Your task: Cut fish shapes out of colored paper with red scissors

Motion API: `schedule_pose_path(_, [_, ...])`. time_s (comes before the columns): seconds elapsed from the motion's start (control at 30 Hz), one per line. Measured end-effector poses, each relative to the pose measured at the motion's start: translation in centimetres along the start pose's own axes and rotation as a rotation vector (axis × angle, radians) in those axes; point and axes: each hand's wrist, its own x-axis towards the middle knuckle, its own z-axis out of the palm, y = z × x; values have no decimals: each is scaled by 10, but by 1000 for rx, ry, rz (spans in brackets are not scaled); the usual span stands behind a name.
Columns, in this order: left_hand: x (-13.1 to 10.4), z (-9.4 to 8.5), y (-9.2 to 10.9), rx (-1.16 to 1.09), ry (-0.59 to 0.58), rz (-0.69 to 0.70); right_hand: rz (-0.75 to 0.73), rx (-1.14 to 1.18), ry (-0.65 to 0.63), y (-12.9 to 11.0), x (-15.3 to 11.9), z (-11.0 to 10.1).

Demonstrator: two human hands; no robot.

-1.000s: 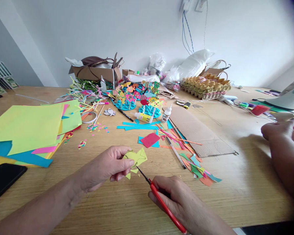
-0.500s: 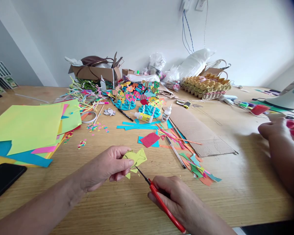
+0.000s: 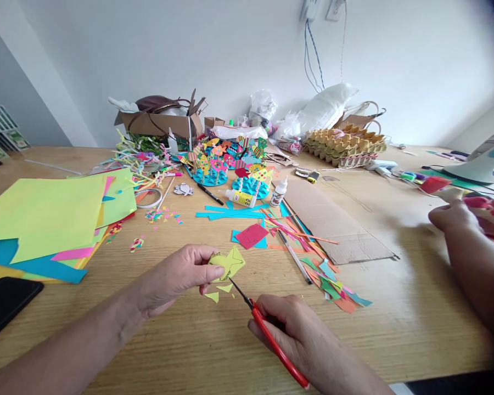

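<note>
Between the thumb and fingers of my left hand [image 3: 189, 271] is a yellow-green paper fish [image 3: 231, 262], a partly trimmed piece with black drawn lines and a tail pointing right. My right hand [image 3: 284, 326] is closed around the red handles of a pair of scissors [image 3: 274, 340]. The dark blade tips reach up to the lower edge of the fish, and the blades look together. Small yellow-green scraps [image 3: 213, 297] lie on the table just below the paper. A red paper piece [image 3: 251, 236] rests on blue paper beyond my hands.
Coloured sheets [image 3: 41, 214] and a black phone [image 3: 10, 304] lie at left. Glue bottles [image 3: 279, 192], paper fish models [image 3: 253, 184], a pen [image 3: 295, 257], paper strips and cardboard [image 3: 333, 222] spread across the middle. At right, another person's hand [image 3: 456, 219] holds a red-and-beige item.
A yellow-green scrap has come away below the fish and lies on the table. The fish shifted slightly up in my left hand. The other person's hand moved slightly left.
</note>
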Motion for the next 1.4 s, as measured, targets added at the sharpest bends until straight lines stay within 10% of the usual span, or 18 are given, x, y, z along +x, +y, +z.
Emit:
schedule_pose_path(0.5, [-4,19,-6,-312,73,-58,61,781,26,4,9,34])
schedule_pose_path(1.4, [-2,11,-5,-301,-50,-152,-83,844,-64,12,7,30])
